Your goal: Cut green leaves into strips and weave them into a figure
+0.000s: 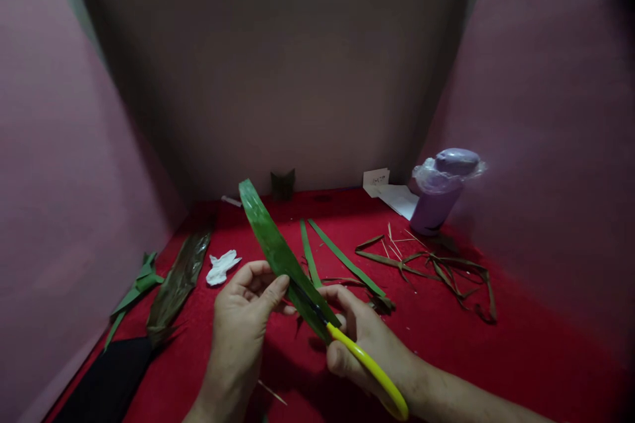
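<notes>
A long green leaf (pixel 272 234) slants across the middle, its far tip raised above the red cloth. My left hand (pixel 248 317) pinches the leaf around its middle, the thumb on top. In my right hand (pixel 364 340) are scissors with a yellow handle (pixel 370 363). Their dark blades lie along the near part of the leaf, which appears split lengthwise there. Fingers of my right hand are beside the leaf's near end; whether they touch it is unclear. Beyond my hands, narrow green strips (pixel 347 258) rest on the cloth.
Brown dried strips (pixel 466 277) and thin sticks (pixel 391 241) lie to the right, near a purple container (pixel 436 201) and white papers (pixel 399 199). On the left are a crumpled tissue (pixel 221 268), a brown leaf bundle (pixel 181 277), a folded green leaf (pixel 141 284) and black cloth (pixel 109 377).
</notes>
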Tool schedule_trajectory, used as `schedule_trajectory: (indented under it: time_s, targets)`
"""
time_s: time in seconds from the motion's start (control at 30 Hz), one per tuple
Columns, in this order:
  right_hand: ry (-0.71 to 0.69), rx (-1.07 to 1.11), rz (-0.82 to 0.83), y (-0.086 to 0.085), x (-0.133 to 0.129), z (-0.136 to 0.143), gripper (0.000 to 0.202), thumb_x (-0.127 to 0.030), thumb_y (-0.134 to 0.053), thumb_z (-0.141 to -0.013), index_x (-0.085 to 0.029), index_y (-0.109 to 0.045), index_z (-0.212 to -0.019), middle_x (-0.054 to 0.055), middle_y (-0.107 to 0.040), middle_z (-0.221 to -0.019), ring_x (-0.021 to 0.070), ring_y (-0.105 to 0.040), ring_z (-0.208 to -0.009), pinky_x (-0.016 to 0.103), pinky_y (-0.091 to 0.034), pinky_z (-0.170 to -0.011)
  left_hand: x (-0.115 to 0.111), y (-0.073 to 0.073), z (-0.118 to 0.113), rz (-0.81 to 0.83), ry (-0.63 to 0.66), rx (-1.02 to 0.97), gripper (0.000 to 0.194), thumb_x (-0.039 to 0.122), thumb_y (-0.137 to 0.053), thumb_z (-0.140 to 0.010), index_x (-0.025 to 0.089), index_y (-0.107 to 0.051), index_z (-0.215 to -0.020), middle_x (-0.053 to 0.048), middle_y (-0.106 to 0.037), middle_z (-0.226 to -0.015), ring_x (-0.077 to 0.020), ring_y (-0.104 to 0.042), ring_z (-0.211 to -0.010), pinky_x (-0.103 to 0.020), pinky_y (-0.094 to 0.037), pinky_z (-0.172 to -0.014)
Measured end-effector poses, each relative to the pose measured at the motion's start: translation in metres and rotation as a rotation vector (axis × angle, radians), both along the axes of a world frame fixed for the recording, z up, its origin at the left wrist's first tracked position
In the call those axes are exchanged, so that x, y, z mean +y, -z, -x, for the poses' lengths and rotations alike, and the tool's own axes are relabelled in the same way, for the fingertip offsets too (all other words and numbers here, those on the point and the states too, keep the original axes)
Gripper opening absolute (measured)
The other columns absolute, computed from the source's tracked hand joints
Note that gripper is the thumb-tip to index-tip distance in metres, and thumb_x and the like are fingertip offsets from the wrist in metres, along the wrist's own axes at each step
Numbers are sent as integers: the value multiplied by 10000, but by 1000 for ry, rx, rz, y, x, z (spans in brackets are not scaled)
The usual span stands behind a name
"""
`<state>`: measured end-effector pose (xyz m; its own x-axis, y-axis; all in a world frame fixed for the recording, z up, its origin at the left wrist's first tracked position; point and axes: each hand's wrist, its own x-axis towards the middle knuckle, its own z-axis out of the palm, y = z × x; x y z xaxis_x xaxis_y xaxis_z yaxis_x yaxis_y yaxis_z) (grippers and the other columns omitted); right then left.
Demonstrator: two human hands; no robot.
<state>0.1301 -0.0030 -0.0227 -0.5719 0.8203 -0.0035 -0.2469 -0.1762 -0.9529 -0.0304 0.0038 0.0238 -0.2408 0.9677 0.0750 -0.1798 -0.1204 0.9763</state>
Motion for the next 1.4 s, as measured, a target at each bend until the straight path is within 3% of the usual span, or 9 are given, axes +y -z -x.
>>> schedule_trajectory:
  time_s: [0.23, 0.57, 0.77, 0.97, 1.13, 1.4]
  targets:
    - [44, -23, -68, -1, -1, -1, 672, -596, -729, -573, -236, -456, -1070, -30, -461, -730, 108, -450, -614, 273, -405, -646, -2, -2, -1, -13, 50, 21, 147, 184, -716, -673, 156, -608, -769, 8, -669, -684, -126, -606, -583, -227, -528, -487]
    - [60, 64, -102, 2, 0, 1, 682, -556, -751, -579, -212, -454, -1087, 11, -541, -833, 77, -420, -605, 198, -310, -515, -2, 2, -4, -8, 99, 9, 286, 190, -724, -662, 162, -567, -900, 29, -634, -642, -116, -590, -544, -229, -505, -499]
    - [85, 13, -110, 6, 0, 0, 657, -546, -737, -614, -211, -440, -1093, -29, -471, -721, 63, -340, -550, 184, -247, -454, -4, 2, -8, 28, 133, 0, 424, 179, -718, -658, 176, -482, -1009, 75, -572, -561, -118, -567, -504, -246, -482, -514]
    - [101, -33, -136, 1, -1, -1, 676, -593, -707, -614, -209, -428, -1096, -31, -459, -726, 78, -371, -582, 202, -293, -498, -5, 1, -10, 38, 121, 8, 453, 179, -727, -640, 179, -467, -1010, 81, -565, -549, -119, -564, -519, -239, -464, -531]
    - [105, -62, -160, -3, -1, -2, 686, -619, -682, -623, -206, -425, -1107, 22, -532, -849, 90, -404, -625, 205, -316, -515, -6, 1, -13, 49, 115, 5, 454, 188, -734, -626, 187, -471, -996, 81, -564, -546, -123, -568, -523, -242, -465, -536]
    - [118, -79, -181, -4, 0, -3, 676, -623, -675, -629, -208, -436, -1106, -4, -507, -782, 72, -350, -566, 195, -279, -481, -10, 0, -18, 72, 104, -7, 578, 172, -738, -617, 198, -429, -1104, 88, -573, -530, -111, -562, -540, -234, -463, -583]
